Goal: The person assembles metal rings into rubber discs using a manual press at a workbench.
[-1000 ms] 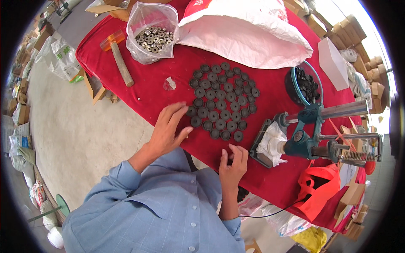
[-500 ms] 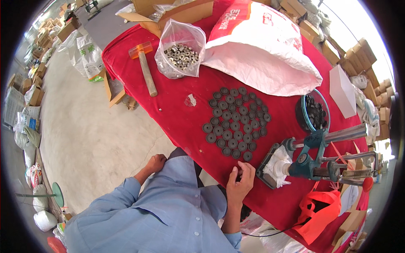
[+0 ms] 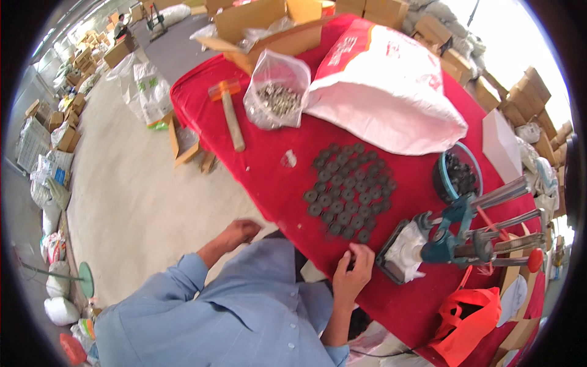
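My left hand [image 3: 243, 232] is held over my lap near the table's edge, blurred, its fingers not clear. Beside the front edge of the red-covered table [image 3: 269, 189], my right hand [image 3: 354, 274] has bent fingers closed toward the thumb. A dark spot shows between them, too small to name. Just beyond it lie many round black discs [image 3: 347, 194] with centre holes, spread in one layer. To its right stands a green hand press [image 3: 449, 235] with metal rods and a red knob. White cloth or plastic [image 3: 405, 249] covers part of its base.
A hammer [image 3: 232, 119] with an orange head lies far left, beside a clear bag of small metal parts [image 3: 278, 98]. A large white sack [image 3: 391, 92] fills the back. A blue-rimmed tub [image 3: 479, 168] holds black pieces. A red bag [image 3: 468, 318] lies front right.
The whole view has shifted and tilted slightly. My left hand has lifted from my thigh and moved right toward the table edge. My right hand stays beside the discs.
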Available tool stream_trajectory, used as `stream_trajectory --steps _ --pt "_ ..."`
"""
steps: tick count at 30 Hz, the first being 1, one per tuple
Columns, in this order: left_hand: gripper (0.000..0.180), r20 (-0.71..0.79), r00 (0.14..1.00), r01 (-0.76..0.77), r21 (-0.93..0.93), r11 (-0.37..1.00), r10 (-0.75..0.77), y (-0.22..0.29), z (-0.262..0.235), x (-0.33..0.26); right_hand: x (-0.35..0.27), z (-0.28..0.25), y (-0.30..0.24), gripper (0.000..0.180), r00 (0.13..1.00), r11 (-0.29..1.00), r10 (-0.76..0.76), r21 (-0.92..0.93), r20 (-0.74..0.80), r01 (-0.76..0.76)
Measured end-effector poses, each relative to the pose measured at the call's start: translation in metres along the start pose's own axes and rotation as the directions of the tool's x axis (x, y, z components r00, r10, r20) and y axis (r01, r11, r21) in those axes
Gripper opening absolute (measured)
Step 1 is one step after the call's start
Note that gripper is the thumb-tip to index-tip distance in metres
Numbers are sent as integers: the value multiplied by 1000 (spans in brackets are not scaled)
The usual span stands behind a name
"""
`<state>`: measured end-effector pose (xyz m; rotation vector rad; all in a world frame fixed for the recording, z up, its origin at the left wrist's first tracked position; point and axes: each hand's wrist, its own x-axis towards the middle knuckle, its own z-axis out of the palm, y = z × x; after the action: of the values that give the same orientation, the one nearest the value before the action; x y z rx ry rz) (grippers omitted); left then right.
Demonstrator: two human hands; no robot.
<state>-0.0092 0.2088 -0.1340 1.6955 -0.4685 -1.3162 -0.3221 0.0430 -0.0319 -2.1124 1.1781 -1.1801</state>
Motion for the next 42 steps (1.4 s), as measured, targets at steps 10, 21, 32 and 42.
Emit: stream_trajectory --steps 10,21,32,42 --pt "43 492 735 145 -786 601 467 169 96 -73 -2 2 -7 23 997 997 72 34 -18 -71" --pt "53 432 778 74 -784 616 456 173 102 -76 -4 1 -11 23 993 993 118 23 2 -118" --pt "41 454 800 211 -825 524 392 174 98 -63 -1 3 -11 23 994 995 102 -16 28 -102" --pt "32 -139 674 -404 753 520 726 132 19 -21 -1 -3 -16 23 984 989 149 -32 100 -147"
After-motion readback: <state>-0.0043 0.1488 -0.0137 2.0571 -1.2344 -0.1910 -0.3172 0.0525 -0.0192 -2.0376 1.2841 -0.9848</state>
